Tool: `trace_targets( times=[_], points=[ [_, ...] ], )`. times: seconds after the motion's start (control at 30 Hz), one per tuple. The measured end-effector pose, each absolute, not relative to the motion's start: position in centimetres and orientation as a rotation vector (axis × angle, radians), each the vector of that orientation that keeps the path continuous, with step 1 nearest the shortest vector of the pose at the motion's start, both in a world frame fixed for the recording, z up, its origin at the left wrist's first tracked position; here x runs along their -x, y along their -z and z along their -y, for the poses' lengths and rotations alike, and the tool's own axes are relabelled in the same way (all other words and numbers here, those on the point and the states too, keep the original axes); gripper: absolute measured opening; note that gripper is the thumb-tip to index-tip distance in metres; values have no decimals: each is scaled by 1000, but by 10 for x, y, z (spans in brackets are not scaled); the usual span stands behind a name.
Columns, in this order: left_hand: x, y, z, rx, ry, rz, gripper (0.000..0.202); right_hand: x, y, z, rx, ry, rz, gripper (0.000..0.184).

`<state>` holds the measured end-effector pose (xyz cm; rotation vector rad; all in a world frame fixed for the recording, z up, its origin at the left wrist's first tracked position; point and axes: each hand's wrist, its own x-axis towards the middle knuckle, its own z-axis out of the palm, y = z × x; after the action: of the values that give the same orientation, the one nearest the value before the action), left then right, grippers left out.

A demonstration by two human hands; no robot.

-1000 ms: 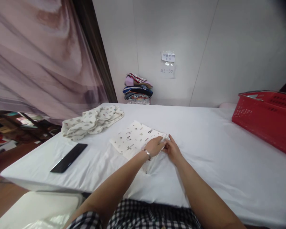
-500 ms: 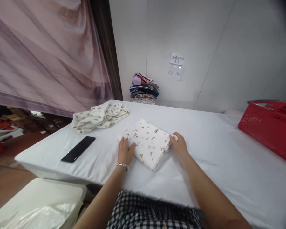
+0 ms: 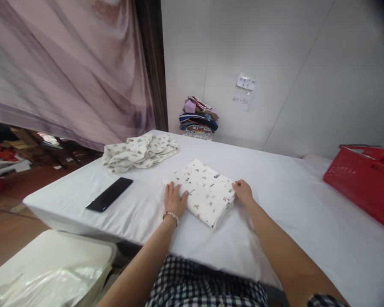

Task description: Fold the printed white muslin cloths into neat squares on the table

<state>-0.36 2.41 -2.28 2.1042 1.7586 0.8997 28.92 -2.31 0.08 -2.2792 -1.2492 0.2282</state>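
Note:
A folded white cloth point(image 3: 208, 192) with a small plant-like print lies flat on the white-covered table point(image 3: 275, 200) in front of me. My left hand point(image 3: 175, 200), a bracelet at its wrist, rests on the cloth's left edge with the fingers apart. At the right corner, my right hand point(image 3: 244, 192) pinches the cloth's layered edge between thumb and fingers. Farther left sits a crumpled cloth point(image 3: 141, 151) with a similar print. Nearer me on that side is a flat black object point(image 3: 110, 195), perhaps a phone.
A red plastic basket point(image 3: 361, 183) stands at the right. Behind the table's far edge rises a stack of folded fabrics point(image 3: 198, 119), below paper signs point(image 3: 243, 91) on the wall. A pinkish curtain point(image 3: 83, 72) hangs at left; a white bin with plastic point(image 3: 51, 268) is lower left.
The whole view has shifted slightly, so things appear a little farther right. My right hand's fingers have closed in on the cloth's corner. The left hand stays on the left edge.

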Motion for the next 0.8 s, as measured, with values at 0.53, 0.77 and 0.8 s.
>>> trace_targets(
  times=[0.53, 0.77, 0.8],
  points=[
    [4, 19, -20, -2075, -863, -1751, 49, -281, -11, -2, 2344, -253, 1485, 23],
    [3, 18, -18, -2066, -817, -1763, 49, -282, -10, 3, 2383, -220, 1501, 26],
    [3, 18, -17, -2069, -813, -1766, 49, -279, -13, 3, 2381, -206, 1528, 25]
  ],
)
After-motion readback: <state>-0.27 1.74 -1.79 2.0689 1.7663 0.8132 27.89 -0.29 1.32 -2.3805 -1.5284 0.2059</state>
